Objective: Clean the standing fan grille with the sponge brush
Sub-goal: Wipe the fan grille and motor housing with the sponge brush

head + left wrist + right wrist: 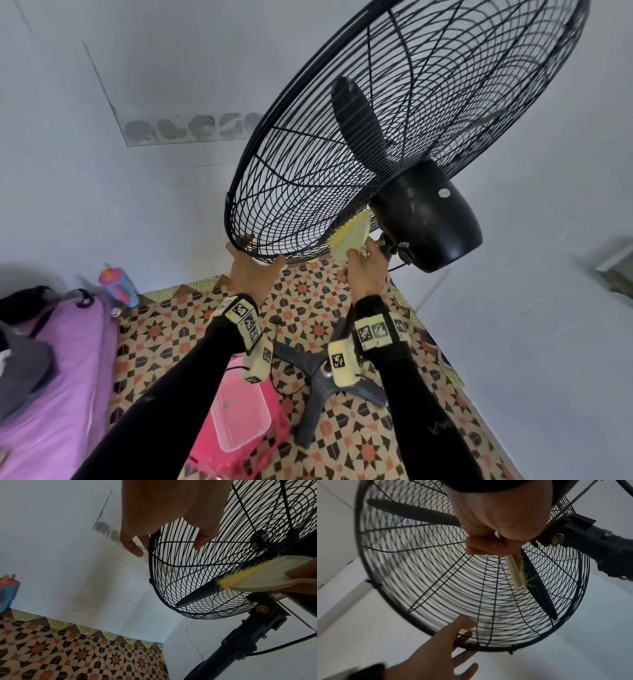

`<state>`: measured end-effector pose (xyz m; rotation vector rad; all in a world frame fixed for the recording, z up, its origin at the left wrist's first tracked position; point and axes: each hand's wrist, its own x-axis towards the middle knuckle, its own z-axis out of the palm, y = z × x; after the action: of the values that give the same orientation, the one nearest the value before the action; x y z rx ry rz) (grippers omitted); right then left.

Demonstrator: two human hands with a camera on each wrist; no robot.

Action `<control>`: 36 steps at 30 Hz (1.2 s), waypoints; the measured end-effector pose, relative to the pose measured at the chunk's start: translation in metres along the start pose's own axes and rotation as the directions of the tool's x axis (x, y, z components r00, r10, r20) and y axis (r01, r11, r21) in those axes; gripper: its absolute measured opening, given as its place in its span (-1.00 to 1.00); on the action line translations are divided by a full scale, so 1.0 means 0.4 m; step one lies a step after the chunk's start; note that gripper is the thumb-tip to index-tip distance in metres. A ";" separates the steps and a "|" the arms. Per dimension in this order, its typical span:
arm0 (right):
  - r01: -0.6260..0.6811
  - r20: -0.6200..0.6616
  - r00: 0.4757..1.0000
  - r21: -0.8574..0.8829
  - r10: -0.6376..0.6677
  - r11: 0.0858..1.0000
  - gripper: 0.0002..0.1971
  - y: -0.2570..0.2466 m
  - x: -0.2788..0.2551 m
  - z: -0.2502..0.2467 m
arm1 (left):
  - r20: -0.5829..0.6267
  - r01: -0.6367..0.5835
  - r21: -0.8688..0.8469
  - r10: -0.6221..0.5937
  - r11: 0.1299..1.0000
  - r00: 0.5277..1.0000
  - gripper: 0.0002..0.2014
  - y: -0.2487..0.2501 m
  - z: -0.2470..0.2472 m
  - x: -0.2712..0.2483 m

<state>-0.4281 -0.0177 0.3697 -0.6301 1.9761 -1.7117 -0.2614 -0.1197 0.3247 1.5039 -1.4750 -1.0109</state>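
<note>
Head view: left hand (pixel 255 270) steadies the lower rim of the black wire fan grille (pixel 308 178), fingers hooked on it; right hand (pixel 368 265) grips the pale sponge brush (pixel 351 236) against the rear grille beside the glossy motor housing (pixel 428 216). Left wrist view: yellow bristles (pixel 240 577) meet thin, probably springy wires; best braced at the stiffer rim. Right wrist view: the light, rigid brush body (pixel 513 569) is clenched in curled fingers (pixel 481 546).
</note>
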 end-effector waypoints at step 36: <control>-0.012 -0.014 1.000 -0.212 0.010 0.977 -0.58 0.120 0.021 0.094 | 0.003 -0.008 -0.029 0.008 1.000 1.000 -0.03 -0.014 0.002 -0.010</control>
<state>-0.4144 -0.0461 0.3168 -0.6807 2.1858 -1.5129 -0.2600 -0.1158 0.3195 1.4755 -1.4608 -1.0266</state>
